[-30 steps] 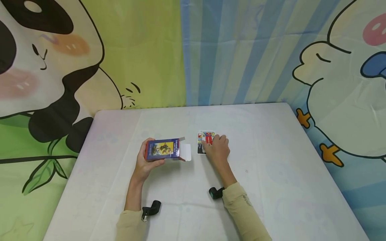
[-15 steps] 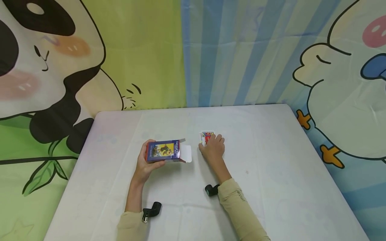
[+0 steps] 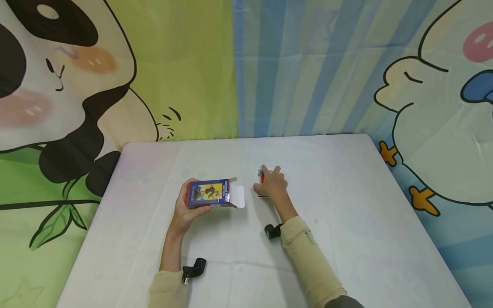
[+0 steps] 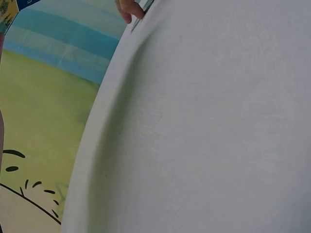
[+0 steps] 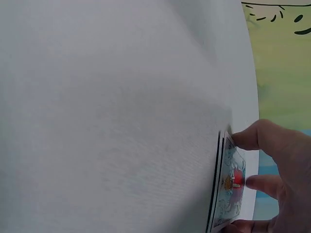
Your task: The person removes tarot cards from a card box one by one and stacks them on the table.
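Observation:
My left hand [image 3: 184, 214] holds a blue tarot card box [image 3: 208, 191] above the table, fingers behind and thumb along its near side. The box's end flap hangs open toward the right; a corner of it shows in the left wrist view. To its right, a small stack of tarot cards [image 3: 259, 175] lies on the table, mostly covered by my right hand [image 3: 274, 185]. In the right wrist view, thumb and a finger grip opposite edges of the stack [image 5: 229, 189], while another finger touches the picture on the top card. The stack's edges look slightly uneven.
A white cloth-covered table [image 3: 231, 265] spreads under both hands. Behind it hang cartoon-printed curtains [image 3: 185, 77]. Black wrist cameras [image 3: 194, 268] are strapped at both cuffs.
My right hand has shifted slightly left over the cards and its fingers have spread across them. The cards lie more squarely stacked than before. The left hand and box stay nearly still.

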`<state>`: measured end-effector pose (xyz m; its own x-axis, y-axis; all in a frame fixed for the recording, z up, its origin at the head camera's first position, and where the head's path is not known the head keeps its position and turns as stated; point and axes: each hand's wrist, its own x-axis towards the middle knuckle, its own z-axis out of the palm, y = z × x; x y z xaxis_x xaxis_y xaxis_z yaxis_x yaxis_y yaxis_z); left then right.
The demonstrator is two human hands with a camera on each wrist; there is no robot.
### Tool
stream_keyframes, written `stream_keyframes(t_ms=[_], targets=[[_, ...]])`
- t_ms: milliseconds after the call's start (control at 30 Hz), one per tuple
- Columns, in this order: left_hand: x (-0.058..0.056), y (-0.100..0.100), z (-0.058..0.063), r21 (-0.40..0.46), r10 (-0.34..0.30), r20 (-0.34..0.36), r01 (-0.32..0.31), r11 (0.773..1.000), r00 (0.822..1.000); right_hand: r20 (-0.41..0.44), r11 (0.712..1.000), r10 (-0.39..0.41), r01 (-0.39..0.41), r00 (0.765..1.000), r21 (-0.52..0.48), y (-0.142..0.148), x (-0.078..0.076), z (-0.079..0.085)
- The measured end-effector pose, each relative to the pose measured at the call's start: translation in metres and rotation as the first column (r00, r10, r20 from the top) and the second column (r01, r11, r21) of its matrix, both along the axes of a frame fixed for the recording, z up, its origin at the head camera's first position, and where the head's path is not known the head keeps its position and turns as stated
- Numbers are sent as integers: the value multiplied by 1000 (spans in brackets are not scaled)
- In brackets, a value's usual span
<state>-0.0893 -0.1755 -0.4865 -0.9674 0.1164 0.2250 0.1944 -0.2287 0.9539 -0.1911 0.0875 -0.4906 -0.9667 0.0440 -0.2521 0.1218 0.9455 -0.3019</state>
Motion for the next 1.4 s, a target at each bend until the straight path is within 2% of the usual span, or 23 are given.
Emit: stream_keyframes(t_ms=[133, 433, 667, 800, 900, 967, 1033, 1067, 1167, 1233, 1267, 1300, 1400], targets=[[0, 0, 1, 3, -3, 0, 3, 1000, 1000, 18, 1000, 26, -26, 1000, 16, 0, -4, -1], [0, 0, 2, 8, -11, -14, 11, 1000, 1000, -41, 999, 34, -34, 999, 4, 1, -7, -5], [-1, -1, 1, 7, -9, -10, 9, 1000, 1000, -60, 1000, 12, -13, 998, -17, -1, -9, -10], [-1, -1, 3, -3, 0, -12, 0, 1000, 1000, -76, 1000, 8, -7, 997, 14, -3, -7, -8], [1, -1, 4, -18, 4, -7, -4, 1000, 1000, -188, 1000, 16, -13, 982, 17, -5, 3, 4], [1, -1, 5, -27, 2, -2, -2, 1000, 1000, -284, 996, -6, -20, 959, -89, -6, 17, 19], [2, -1, 5, -28, 1, -1, -1, 1000, 1000, -345, 962, -27, -69, 938, -264, -7, 34, 35], [3, -1, 5, -27, 2, -1, -2, 1000, 1000, -340, 918, -34, -105, 940, -383, -9, 43, 43], [3, -1, 6, -12, 6, -3, -6, 1000, 1000, -236, 733, -5, -156, 972, -662, -17, 66, 57], [3, 0, 7, -12, 1, -4, -1, 1000, 1000, -164, 641, 29, -144, 986, -754, -24, 76, 60], [3, 0, 7, -15, -5, -3, 4, 1000, 1000, -144, 610, 43, -140, 989, -780, -28, 80, 61], [3, 0, 7, -18, -10, -1, 10, 1000, 1000, -133, 598, 49, -136, 990, -790, -31, 83, 61], [2, 1, 8, -27, -14, -6, 14, 1000, 1000, -121, 584, 36, -119, 992, -803, -40, 87, 61]])
